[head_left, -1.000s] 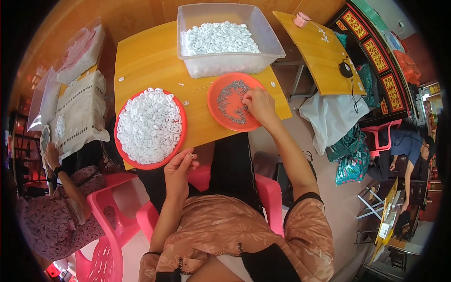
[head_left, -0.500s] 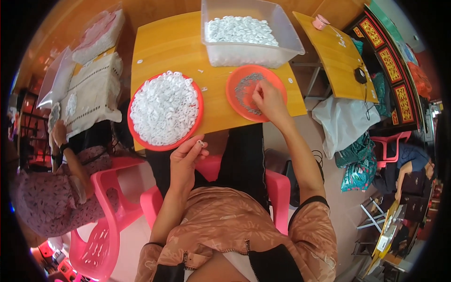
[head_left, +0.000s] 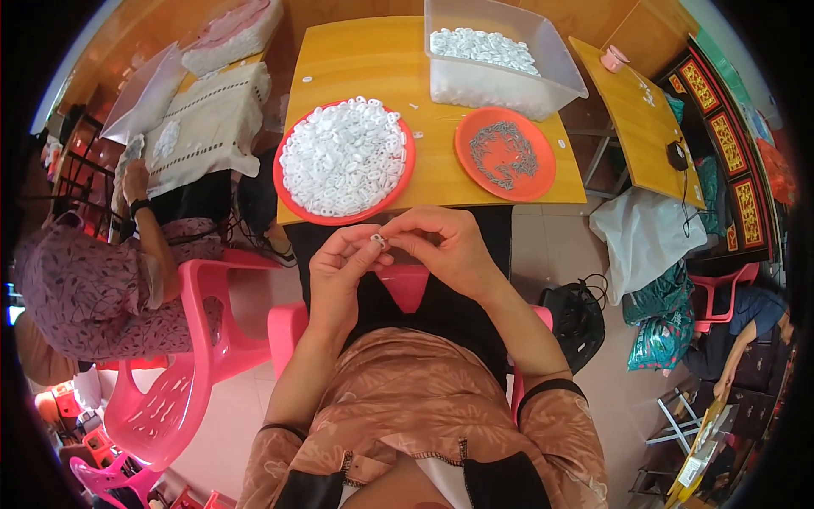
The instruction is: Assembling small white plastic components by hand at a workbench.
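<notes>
My left hand [head_left: 336, 270] pinches a small white plastic piece [head_left: 378, 241] between thumb and fingers, just off the table's near edge. My right hand [head_left: 451, 251] meets it there, its thumb and finger closed at the piece; whatever they hold is too small to make out. Beyond my left hand a red basin [head_left: 277, 176] is heaped with similar white oval pieces [head_left: 343, 157] that have holes in them. To its right lies a red-orange plate [head_left: 500, 159] with small grey metal pieces [head_left: 519, 138] spread in a rough ring.
A translucent plastic bin [head_left: 500, 93] of white pieces stands at the back of the yellow table [head_left: 348, 64]. On my left a person [head_left: 144, 284] works at a cloth-covered table [head_left: 208, 114]. A pink chair [head_left: 193, 339] stands between us. White bags [head_left: 649, 225] lie on the right.
My right hand has left the plate of metal pieces and come back to my left hand, where the fingertips now meet at the white piece. The whole view has shifted slightly.
</notes>
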The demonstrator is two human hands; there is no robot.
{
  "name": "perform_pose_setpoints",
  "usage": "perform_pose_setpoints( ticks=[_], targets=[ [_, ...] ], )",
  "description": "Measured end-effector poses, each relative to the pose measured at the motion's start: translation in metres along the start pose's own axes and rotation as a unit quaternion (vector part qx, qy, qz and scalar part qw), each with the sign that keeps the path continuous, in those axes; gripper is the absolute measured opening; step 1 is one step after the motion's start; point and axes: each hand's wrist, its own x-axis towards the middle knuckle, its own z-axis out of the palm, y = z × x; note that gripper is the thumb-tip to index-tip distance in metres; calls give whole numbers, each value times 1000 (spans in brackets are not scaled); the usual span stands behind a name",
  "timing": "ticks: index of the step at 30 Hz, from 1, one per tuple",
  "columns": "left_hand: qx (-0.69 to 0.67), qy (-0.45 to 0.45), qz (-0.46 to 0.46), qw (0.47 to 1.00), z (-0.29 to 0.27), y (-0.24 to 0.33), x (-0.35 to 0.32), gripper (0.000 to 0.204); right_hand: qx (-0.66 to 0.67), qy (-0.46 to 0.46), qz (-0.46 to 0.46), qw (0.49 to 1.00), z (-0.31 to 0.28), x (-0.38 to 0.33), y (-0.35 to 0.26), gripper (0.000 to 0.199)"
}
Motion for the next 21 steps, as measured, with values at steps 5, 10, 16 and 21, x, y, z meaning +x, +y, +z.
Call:
perform_pose_setpoints(
  ticks=[5, 10, 16, 21],
  targets=[
    [-5, -20, 11, 1000, -13, -3, -12, 17, 18, -6, 0, 1000, 14, -7, -1, 13],
    [-67, -40, -54, 995, -27, -6, -18, 15, 58, -30, 31, 997, 25, -11, 3, 15],
    [-74, -52, -47, 995, -37, -8, -19, 15, 47, -48, 66, 996, 31, -11, 5, 20],
    [-40, -36, -30, 998, -45, -15, -17, 17, -30, -58, 63, 996, 36, -7, -2, 19]
  ],
)
